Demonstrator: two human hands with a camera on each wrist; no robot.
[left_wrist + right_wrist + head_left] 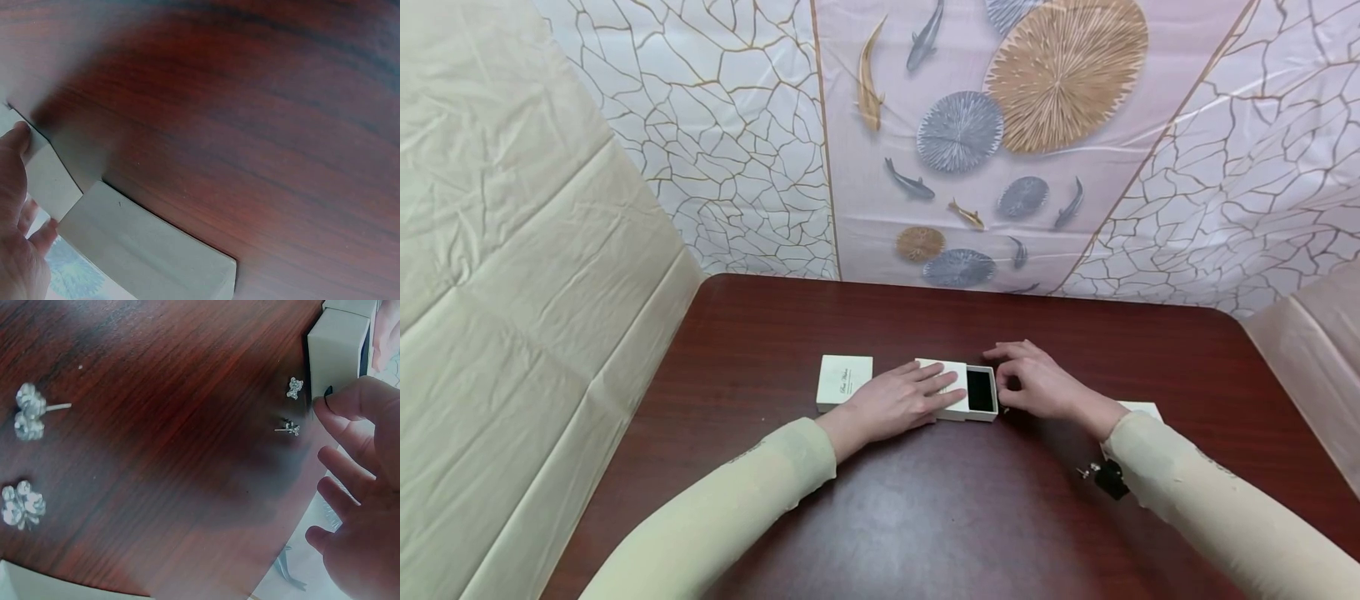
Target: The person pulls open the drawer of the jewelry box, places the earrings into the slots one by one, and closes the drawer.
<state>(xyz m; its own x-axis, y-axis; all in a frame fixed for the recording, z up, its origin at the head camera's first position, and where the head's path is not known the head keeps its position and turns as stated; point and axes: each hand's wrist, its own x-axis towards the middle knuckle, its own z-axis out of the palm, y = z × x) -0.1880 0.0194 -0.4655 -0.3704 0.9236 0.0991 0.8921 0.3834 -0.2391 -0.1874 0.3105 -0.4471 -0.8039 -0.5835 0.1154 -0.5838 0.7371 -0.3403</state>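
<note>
The person wore 2 long, plain sleeves in pale cream with a faint green cast: the left sleeve (707, 521) toward the left edge of the table (925, 525), the right sleeve (1232, 508) toward its right edge. The left cuff (817, 450) and right cuff (1138, 442) stood slightly bulged. Each sleeve bore 1 thin, dark marking (748, 452), too small to read. The left hand (898, 396) and right hand (1041, 385) were bare.

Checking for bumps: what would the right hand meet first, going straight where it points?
Probably the open white tray, just ahead of the right hand; whether they touch is unclear.
</note>
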